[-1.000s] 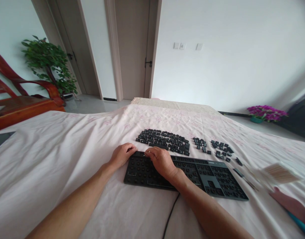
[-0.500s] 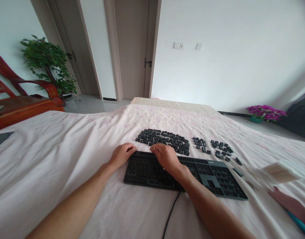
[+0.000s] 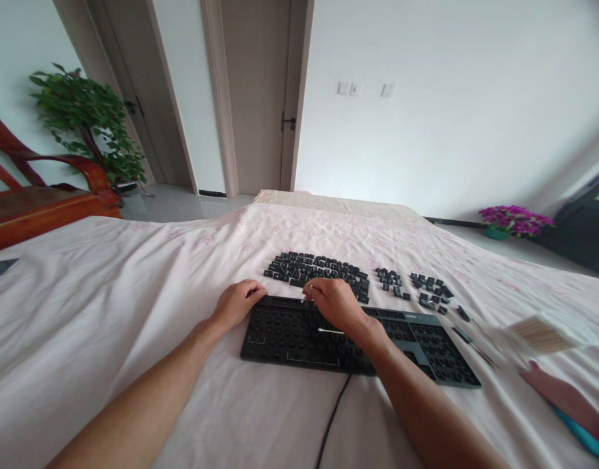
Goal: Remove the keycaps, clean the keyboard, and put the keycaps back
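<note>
Now the right hand [image 3: 336, 303] pinches a cotton swab [image 3: 331, 331] — lengthwise along the keyboard [image 3: 290, 335]; left hand [image 3: 238, 301] curled, steadying the edge.

No text, label, brand, number or sign could be read anywhere. Keycaps [image 3: 319, 270] behind the keyboard [image 3: 426, 348] too small and blurred for any letter to be made out. Nothing legible on the wall switches [image 3: 362, 89] or on the box [image 3: 541, 333] at the right.
</note>
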`<state>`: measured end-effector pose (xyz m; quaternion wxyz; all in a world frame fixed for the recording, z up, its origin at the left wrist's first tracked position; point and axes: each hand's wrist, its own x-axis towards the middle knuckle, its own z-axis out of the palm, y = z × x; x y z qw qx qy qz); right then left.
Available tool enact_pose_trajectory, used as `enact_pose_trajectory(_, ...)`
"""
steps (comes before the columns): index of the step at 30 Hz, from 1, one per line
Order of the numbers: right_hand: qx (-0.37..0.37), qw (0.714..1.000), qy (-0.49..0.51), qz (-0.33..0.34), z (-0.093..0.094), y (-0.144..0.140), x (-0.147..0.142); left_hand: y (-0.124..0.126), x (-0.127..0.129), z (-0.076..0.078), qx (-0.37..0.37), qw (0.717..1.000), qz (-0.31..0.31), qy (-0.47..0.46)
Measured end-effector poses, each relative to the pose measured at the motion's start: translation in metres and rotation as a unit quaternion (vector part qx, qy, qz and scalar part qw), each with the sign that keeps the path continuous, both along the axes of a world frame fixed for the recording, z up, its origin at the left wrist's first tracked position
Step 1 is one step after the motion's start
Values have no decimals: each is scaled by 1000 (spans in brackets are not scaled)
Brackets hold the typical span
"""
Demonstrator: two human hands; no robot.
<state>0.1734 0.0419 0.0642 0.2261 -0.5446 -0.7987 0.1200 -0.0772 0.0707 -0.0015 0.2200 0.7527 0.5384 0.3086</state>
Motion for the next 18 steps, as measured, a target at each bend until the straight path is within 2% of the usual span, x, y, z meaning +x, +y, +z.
enact_pose_trajectory(6,-5,998,-59,2,3,-4,-3,0,0,1,-1,1000,1,3)
enact_pose_trajectory(10,-16,999,-38,16,5,-4,-1,0,0,0,-8,1000,0,5)
enact_pose_trajectory(14,-17,1000,12,0,10,-2,7,1,0,-1,-6,1000,-6,-1)
enact_pose_trajectory(18,-12,1000,-2,-20,15,1,14,1,0,-2,-8,1000,-3,-3)
